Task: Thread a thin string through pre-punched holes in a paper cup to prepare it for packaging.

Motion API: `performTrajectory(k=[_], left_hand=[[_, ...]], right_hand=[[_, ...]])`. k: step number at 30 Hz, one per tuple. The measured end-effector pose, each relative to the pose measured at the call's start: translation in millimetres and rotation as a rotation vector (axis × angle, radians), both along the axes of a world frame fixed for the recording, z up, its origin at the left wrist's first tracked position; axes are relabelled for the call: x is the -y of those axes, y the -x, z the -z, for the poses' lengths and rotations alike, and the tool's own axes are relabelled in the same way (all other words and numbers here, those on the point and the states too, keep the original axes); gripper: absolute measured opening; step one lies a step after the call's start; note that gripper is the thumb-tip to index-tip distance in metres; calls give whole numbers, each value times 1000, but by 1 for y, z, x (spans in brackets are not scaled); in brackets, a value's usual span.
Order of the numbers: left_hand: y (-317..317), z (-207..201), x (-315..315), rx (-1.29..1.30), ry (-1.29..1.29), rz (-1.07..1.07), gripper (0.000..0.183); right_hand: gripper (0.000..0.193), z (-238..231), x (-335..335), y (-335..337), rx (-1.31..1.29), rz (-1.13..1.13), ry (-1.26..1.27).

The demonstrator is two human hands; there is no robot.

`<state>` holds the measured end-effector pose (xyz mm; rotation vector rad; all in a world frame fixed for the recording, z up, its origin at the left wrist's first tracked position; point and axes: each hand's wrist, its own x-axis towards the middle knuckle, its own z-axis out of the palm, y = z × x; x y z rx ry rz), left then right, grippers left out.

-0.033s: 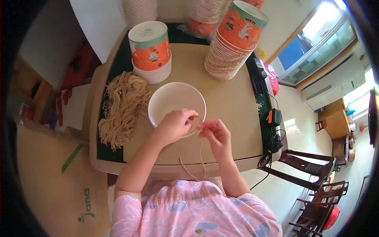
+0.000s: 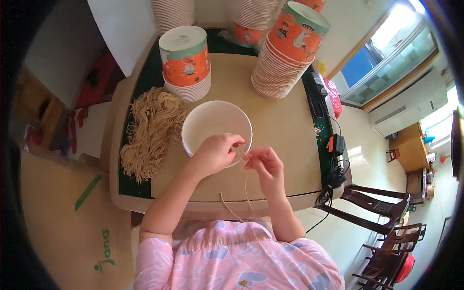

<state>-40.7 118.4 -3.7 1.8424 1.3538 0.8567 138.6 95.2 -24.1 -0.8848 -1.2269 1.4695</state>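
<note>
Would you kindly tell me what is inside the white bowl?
The white bowl looks bare inside where it shows. The left hand covers its near rim, pinching thin strands with the right hand; anything beneath is hidden.

We note a heap of tan cords lying on the wooden table, left side. Behind it, a short stack of orange paper bowls; a taller leaning stack stands further right. A black adapter sits at the table's right edge, dark chairs beyond.
</note>
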Motion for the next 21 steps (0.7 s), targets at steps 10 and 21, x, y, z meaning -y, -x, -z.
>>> performTrajectory(k=[10,21], left_hand=[[-5,-25,24,13,140,-48,22],[-3,-32,33,-245,14,-123,17]], right_hand=[[14,19,9,-18,-59,42,170],[5,14,9,-5,178,95,73]])
